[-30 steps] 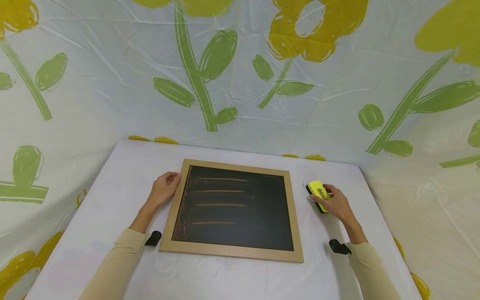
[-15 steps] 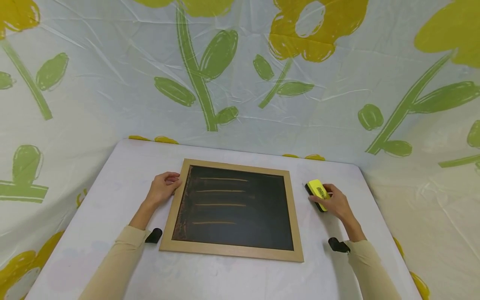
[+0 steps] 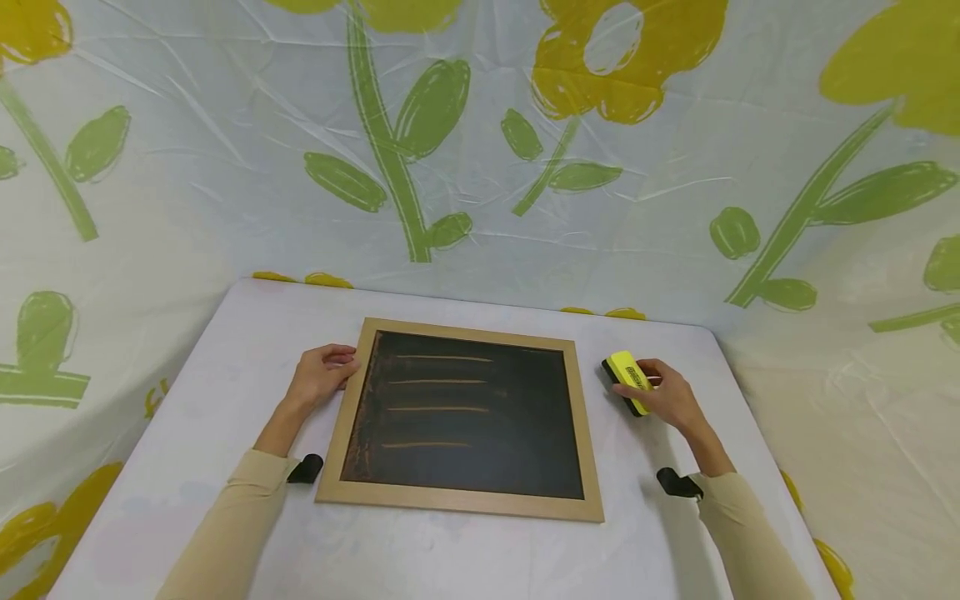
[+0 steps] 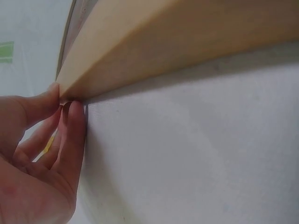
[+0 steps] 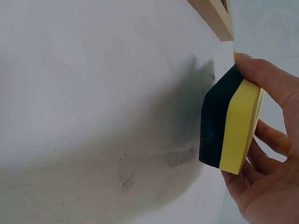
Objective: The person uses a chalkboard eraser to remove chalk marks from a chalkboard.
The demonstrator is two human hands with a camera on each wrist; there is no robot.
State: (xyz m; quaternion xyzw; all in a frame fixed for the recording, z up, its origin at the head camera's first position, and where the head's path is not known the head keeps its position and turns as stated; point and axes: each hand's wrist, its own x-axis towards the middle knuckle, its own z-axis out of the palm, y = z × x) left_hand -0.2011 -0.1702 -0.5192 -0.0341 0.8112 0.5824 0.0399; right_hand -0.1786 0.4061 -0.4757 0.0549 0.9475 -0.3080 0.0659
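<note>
A small chalkboard [image 3: 525, 425] in a light wooden frame lies flat, with several orange chalk lines across its left half. At its left edge, my left hand [image 3: 312, 379] pinches the frame [image 4: 131, 51] between thumb and fingertips. To the right of the board, my right hand [image 3: 670, 398] holds a yellow board eraser [image 3: 628, 379] with dark felt underneath. In the right wrist view, thumb and fingers grip the eraser [image 5: 238, 130] by its yellow body, the felt facing the table and a shadow below it. The eraser stands apart from the frame.
The board lies on a white-covered table [image 3: 450, 558]. Dark smudges [image 5: 128, 175] mark the cloth near the eraser. A wall cloth [image 3: 637, 233] with yellow flowers and green leaves hangs behind and at both sides. Each sleeve carries a black wrist camera [image 3: 678, 483].
My right hand has carried the eraser slightly away from me and toward the board. The left hand stays at the frame's left edge, its fingers shifted a little. The chalk lines look the same.
</note>
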